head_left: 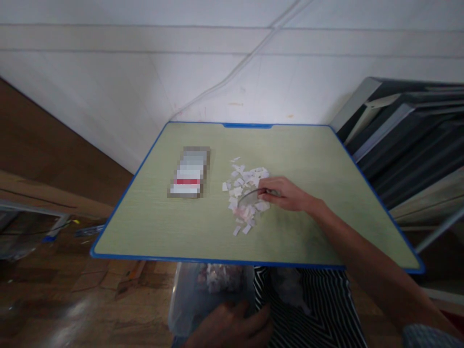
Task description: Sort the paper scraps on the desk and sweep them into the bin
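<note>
My right hand [281,192] is closed on the end of a thin, curved, dark-edged tool [248,194]; its exact kind is not clear. The tool's far end reaches over a loose heap of small white paper scraps [237,182] in the middle of the table. A few scraps near the tool's tip look pinkish. Low in the view, below the table's front edge, my left hand [235,325] hovers by a translucent plastic bin [177,295]. Its fingers are slightly apart and dim, with nothing visible in them.
The pale green table [308,150] has a blue rim and stands against a white wall. A pixelated phone-shaped object [190,171] lies left of the scraps. Inside the bin is a clear bag of bits [223,278]. Dark panels [409,125] lean at the right.
</note>
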Tool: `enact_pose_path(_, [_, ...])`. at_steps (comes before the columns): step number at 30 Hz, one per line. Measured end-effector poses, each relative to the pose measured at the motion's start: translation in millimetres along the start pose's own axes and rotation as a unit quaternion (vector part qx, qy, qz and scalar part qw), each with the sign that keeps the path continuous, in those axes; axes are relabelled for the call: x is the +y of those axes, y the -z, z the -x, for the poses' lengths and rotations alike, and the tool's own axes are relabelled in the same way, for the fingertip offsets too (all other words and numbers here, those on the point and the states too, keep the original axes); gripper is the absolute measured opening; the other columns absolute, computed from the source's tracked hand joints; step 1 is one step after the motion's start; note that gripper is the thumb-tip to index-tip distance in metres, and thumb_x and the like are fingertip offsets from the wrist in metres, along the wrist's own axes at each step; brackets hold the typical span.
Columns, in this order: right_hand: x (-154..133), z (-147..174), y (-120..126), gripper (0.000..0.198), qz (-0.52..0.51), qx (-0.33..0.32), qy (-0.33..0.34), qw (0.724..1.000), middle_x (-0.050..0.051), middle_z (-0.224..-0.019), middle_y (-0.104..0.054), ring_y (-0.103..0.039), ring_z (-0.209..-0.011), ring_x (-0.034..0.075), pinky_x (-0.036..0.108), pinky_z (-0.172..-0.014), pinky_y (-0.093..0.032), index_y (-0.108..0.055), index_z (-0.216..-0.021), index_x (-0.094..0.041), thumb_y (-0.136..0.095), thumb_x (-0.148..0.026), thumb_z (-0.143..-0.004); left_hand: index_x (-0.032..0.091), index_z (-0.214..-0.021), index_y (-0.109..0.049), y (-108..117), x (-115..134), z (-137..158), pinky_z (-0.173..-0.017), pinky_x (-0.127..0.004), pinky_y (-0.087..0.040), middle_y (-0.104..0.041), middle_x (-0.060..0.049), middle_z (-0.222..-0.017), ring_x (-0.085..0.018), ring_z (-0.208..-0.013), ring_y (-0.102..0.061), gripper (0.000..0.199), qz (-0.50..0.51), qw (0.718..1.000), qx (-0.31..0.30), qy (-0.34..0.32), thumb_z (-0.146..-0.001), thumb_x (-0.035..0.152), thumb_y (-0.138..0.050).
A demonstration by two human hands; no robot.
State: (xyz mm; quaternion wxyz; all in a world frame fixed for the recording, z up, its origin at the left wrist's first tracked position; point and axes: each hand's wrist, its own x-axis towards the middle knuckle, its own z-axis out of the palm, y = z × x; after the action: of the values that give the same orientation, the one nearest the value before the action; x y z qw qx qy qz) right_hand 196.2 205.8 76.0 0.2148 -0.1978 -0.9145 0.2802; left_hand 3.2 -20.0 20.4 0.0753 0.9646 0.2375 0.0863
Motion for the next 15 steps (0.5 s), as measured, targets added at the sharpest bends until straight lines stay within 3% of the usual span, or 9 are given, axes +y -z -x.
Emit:
enact_pose_path(8, [3.9, 1.1, -1.3, 0.02, 0.006, -0.002, -0.013, 1.0, -0.001, -0.063, -0.048, -0.044, -0.059, 0.01, 0.023, -0.057, -0.033, -0.046, -0.068, -0.017, -0.045, -0.025, -0.086, 0.02, -0.11, -0.052, -4.3, 3.7, 0.8, -0.034, -0.025, -0.048, -0.055, 0.0, -0.121, -0.013, -0.06, -0.059, 0.024, -0.022, 1.0, -0.023, -0.001, -0.086, 0.022, -0.053])
enact_pose_path(15, [4.5, 1.2, 0.2, 0.02, -0.004, 0.052, -0.041, 0.998, 0.0, -0.063, -0.048, -0.045, -0.06, 0.012, 0.024, -0.058, -0.035, -0.047, -0.068, -0.017, -0.046, -0.027, -0.085, 0.024, -0.118, -0.051, -17.0, 7.9, 6.8, -0.035, -0.019, -0.044, -0.051, -0.005, -0.128, -0.011, -0.059, -0.057, 0.027, -0.078, 0.995, 0.044, 0.032, -0.091, 0.028, -0.045])
